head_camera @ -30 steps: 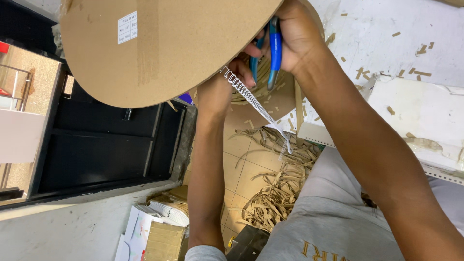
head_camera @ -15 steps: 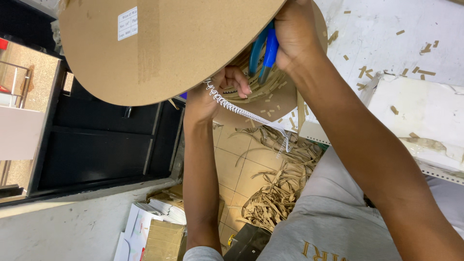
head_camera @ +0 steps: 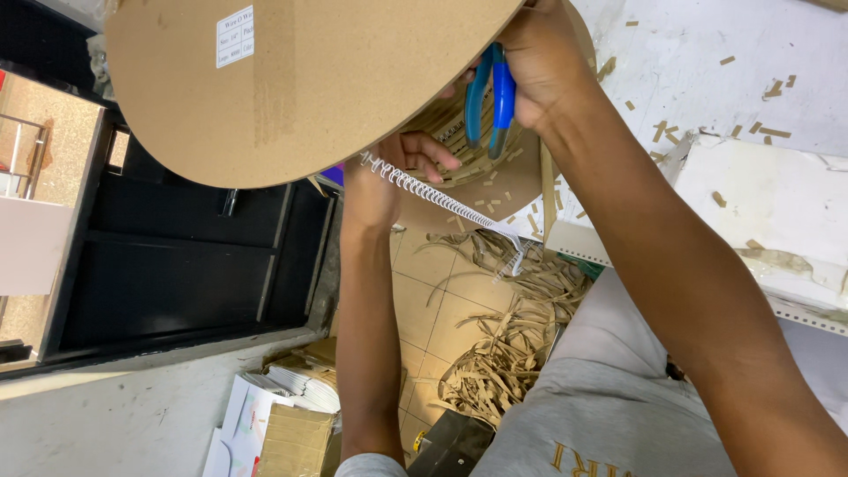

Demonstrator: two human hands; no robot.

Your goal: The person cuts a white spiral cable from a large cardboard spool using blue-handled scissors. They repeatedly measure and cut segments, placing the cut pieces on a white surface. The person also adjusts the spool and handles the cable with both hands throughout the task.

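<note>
Item: white wire coil (head_camera: 433, 190), a strip of looped binding wire. It runs from under the rim of the big round cardboard disc (head_camera: 300, 79) slantwise down toward my lap, its far end hanging free over the paper scraps (head_camera: 512, 353) on the tiled floor. The upper end lies in my left hand (head_camera: 397, 163); my fingers (head_camera: 433, 159) are curled together around it, fingertips just above the loops, thumb side hidden behind the wire.

Item: blue-handled cutters (head_camera: 490, 93). Clamped in my right hand (head_camera: 539, 66), fingers closed around the handles, which point down out of my fist. The cutting end is hidden behind the disc edge, so I cannot tell what it touches. The handles sit just above and to the right of my left fingertips, not touching the coil.

Item: white desk (head_camera: 707, 71), strewn with small brown offcuts, lies to the right of my right forearm.

Item: black cabinet (head_camera: 177, 256), at the left, beneath the disc.
</note>
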